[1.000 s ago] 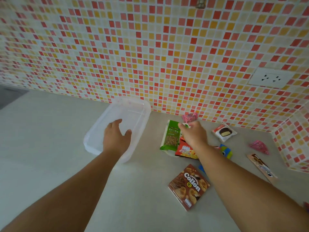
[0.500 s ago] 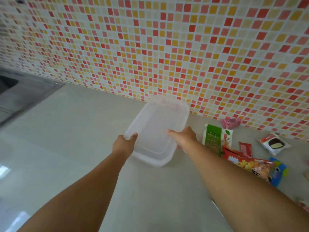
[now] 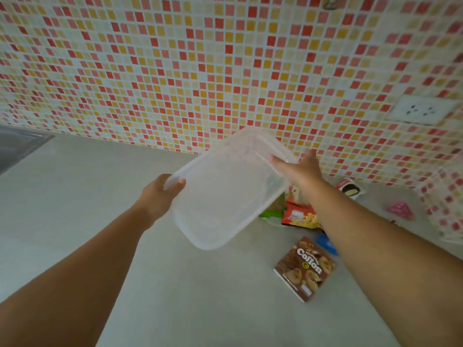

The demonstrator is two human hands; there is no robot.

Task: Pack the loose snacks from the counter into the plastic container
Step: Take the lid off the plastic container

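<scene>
The clear plastic container (image 3: pixel 225 196) is lifted off the counter and tilted. My left hand (image 3: pixel 160 196) grips its left rim, thumb over the edge. My right hand (image 3: pixel 300 169) holds the far right rim. Loose snacks lie on the counter to the right: a brown Collon box (image 3: pixel 304 267), a red and yellow packet (image 3: pixel 299 216), a green packet (image 3: pixel 271 211) partly hidden behind the container, a blue packet (image 3: pixel 325 242), a white packet with a chocolate picture (image 3: pixel 350 190) and a pink packet (image 3: pixel 400 210).
The grey counter (image 3: pixel 100 196) runs back to a mosaic tile wall (image 3: pixel 225 71) that turns a corner at the far right. A white power socket (image 3: pixel 421 110) sits on the wall. A dark sink edge (image 3: pixel 15 146) shows at the far left.
The container has come up off the counter and moved right, now tilted between both hands. The view has swung back to the right, showing the Collon box again.
</scene>
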